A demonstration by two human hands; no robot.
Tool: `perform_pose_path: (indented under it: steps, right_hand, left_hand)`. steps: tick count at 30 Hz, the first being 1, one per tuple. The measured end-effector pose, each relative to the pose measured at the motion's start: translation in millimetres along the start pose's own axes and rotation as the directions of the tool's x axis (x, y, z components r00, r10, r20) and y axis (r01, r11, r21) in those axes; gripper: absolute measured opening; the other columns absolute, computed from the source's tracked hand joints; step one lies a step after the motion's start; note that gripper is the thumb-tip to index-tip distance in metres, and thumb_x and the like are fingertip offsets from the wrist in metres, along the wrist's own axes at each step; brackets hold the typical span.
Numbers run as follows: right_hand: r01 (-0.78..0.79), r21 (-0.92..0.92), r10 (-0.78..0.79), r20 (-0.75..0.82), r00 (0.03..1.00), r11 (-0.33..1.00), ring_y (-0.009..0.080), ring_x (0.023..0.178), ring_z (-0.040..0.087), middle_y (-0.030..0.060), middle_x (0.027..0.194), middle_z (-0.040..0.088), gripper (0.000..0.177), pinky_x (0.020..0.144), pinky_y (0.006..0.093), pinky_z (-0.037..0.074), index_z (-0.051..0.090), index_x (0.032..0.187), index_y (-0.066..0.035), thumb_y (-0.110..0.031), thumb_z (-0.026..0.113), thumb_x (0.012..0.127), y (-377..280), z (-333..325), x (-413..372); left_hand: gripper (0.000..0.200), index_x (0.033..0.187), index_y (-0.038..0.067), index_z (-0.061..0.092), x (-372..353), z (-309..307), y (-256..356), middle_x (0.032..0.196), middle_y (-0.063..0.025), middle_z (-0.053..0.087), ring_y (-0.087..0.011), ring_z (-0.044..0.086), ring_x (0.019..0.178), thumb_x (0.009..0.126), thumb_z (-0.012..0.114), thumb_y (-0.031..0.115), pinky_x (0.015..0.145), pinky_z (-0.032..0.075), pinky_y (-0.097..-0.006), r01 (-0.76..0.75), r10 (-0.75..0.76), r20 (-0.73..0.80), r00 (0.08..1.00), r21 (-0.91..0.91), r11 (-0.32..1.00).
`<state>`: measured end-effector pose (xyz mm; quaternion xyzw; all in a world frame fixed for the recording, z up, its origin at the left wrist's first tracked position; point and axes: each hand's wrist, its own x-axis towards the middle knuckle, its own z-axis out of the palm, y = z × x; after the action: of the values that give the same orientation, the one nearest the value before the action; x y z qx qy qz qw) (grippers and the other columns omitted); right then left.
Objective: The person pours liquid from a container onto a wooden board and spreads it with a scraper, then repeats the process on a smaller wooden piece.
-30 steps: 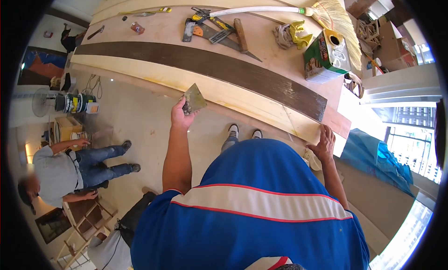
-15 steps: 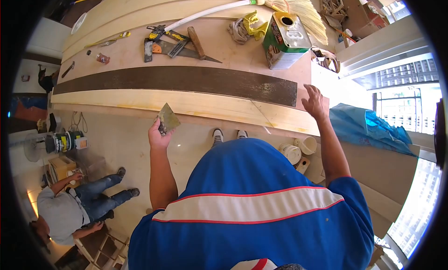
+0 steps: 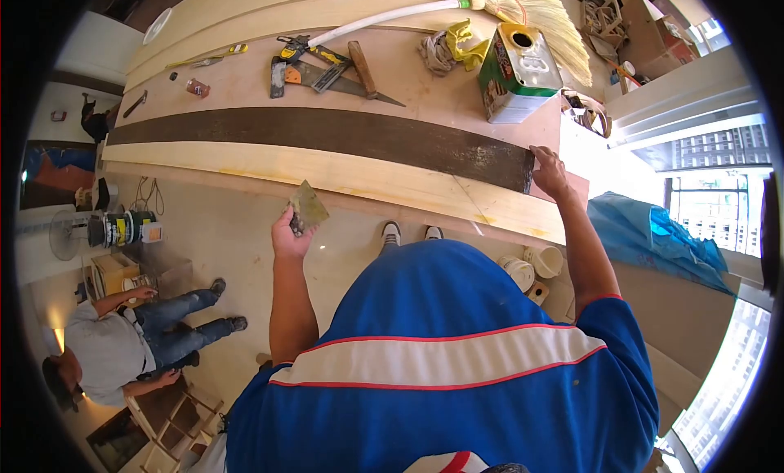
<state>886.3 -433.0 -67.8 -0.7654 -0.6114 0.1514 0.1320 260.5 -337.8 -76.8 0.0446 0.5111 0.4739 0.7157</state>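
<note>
In my left hand is a thin square spreader blade, smeared and blotchy, gripped by one corner in front of the bench edge. My right hand is at the right end of a long dark brown strip, its fingers closed on the end by the far corner. The strip lies along a pale wooden board, and its surface has whitish scuffs near the right end.
A rectangular metal can, a straw broom, rags, a handsaw and a hammer lie farther back on the bench. White buckets stand below. Another person is at the lower left.
My right hand has come in to the strip's right end, from beside it with fingers apart to a hold on it. The left hand still holds the spreader blade; the view has shifted slightly.
</note>
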Motion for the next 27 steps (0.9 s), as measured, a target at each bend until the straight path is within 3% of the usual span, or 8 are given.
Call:
perform_pose_path:
  steps: [6, 9, 12, 15, 17, 20, 24, 27]
  right_hand:
    - [0.005, 0.071, 0.014, -0.261, 0.965, 0.997, 0.0367, 0.124, 0.053, 0.0175, 0.135, 0.056, 0.065, 0.104, 0.0456, 0.043, 0.053, 0.138, -0.008, -0.006, 0.057, 0.072, 6, -7, -17]
    - [-0.424, -0.096, 0.373, -0.332, 0.866, 0.9, 0.0412, 0.121, 0.054, 0.0217, 0.136, 0.054, 0.065, 0.103, 0.0431, 0.044, 0.05, 0.139, -0.005, -0.024, 0.063, 0.078, 23, -22, -55]
    - [-0.808, -0.057, 0.768, -0.277, 0.577, 0.586, 0.0375, 0.134, 0.042, 0.0247, 0.138, 0.051, 0.066, 0.107, 0.0478, 0.039, 0.054, 0.132, -0.001, -0.045, 0.064, 0.084, 59, -15, -107]
    - [-0.798, 0.272, 0.83, -0.004, 0.558, 0.538, 0.0273, 0.097, 0.061, 0.0165, 0.102, 0.064, 0.056, 0.079, 0.0406, 0.05, 0.063, 0.111, -0.002, -0.052, 0.066, 0.085, 134, 25, -153]
    - [-0.692, 0.694, 0.723, 0.373, 0.582, 0.199, 0.019, 0.072, 0.061, 0.0083, 0.081, 0.063, 0.048, 0.061, 0.0337, 0.049, 0.066, 0.097, -0.005, -0.052, 0.066, 0.085, 124, 17, -173]
    - [-0.556, 0.767, 0.743, 0.16, 0.65, 0.321, 0.0106, 0.055, 0.048, -0.001, 0.068, 0.053, 0.038, 0.048, 0.0271, 0.037, 0.062, 0.086, -0.01, -0.048, 0.067, 0.087, 107, 25, -181]
    - [-0.534, 0.79, 0.651, 0.239, 0.72, 0.301, 0.0131, 0.064, 0.054, 0.0008, 0.076, 0.059, 0.034, 0.053, 0.0292, 0.043, 0.064, 0.091, -0.011, -0.044, 0.067, 0.088, 88, 8, -194]
    - [-0.662, 0.723, 0.775, 0.299, 0.557, 0.197, 0.0166, 0.074, 0.06, 0.0044, 0.088, 0.063, 0.04, 0.059, 0.0343, 0.049, 0.065, 0.098, -0.008, -0.046, 0.068, 0.087, 98, 23, -207]
  left_hand:
    - [0.032, 0.125, 0.01, 0.058, -3, 1, -3, 0.122, -0.0094, 0.065, -0.0319, 0.059, 0.113, 0.101, 0.046, 0.028, 0.095, 0.043, -0.0521, 0.027, -0.027, 0.066, 0.997, -0.001, 1.0]
    - [0.033, 0.126, 0.01, 0.058, -7, 10, -1, 0.123, -0.0094, 0.065, -0.0322, 0.059, 0.114, 0.101, 0.047, 0.028, 0.097, 0.041, -0.0533, -0.002, 0.003, 0.048, 0.999, -0.022, 1.0]
    - [0.032, 0.125, 0.006, 0.058, -4, 3, -1, 0.123, -0.0116, 0.064, -0.0328, 0.059, 0.114, 0.098, 0.051, 0.023, 0.1, 0.041, -0.0546, -0.005, 0.01, 0.06, 0.998, -0.08, 0.997]
    - [0.032, 0.127, 0.009, 0.057, 0, -7, -4, 0.125, -0.0108, 0.064, -0.033, 0.058, 0.116, 0.1, 0.048, 0.025, 0.101, 0.04, -0.0549, -0.001, 0.008, 0.072, 0.997, -0.087, 0.996]
    - [0.032, 0.126, 0.009, 0.057, 2, -9, -6, 0.125, -0.0117, 0.064, -0.0331, 0.058, 0.116, 0.1, 0.048, 0.025, 0.1, 0.041, -0.0548, 0.001, 0.006, 0.072, 0.997, -0.102, 0.995]
    - [0.031, 0.123, 0.007, 0.058, 0, -3, -6, 0.122, -0.0122, 0.065, -0.0331, 0.059, 0.114, 0.099, 0.052, 0.025, 0.098, 0.042, -0.0534, 0.009, 0.003, 0.112, 0.994, -0.109, 0.994]
    - [0.031, 0.123, 0.007, 0.059, 2, 9, -6, 0.121, -0.0116, 0.065, -0.0327, 0.059, 0.113, 0.098, 0.054, 0.025, 0.098, 0.042, -0.0533, 0.021, -0.014, 0.05, 0.999, -0.126, 0.992]
    - [0.032, 0.124, 0.008, 0.058, 8, 8, -6, 0.122, -0.0108, 0.064, -0.0329, 0.058, 0.114, 0.097, 0.054, 0.025, 0.098, 0.041, -0.0552, -0.046, 0.053, 0.047, 0.997, -0.136, 0.99]
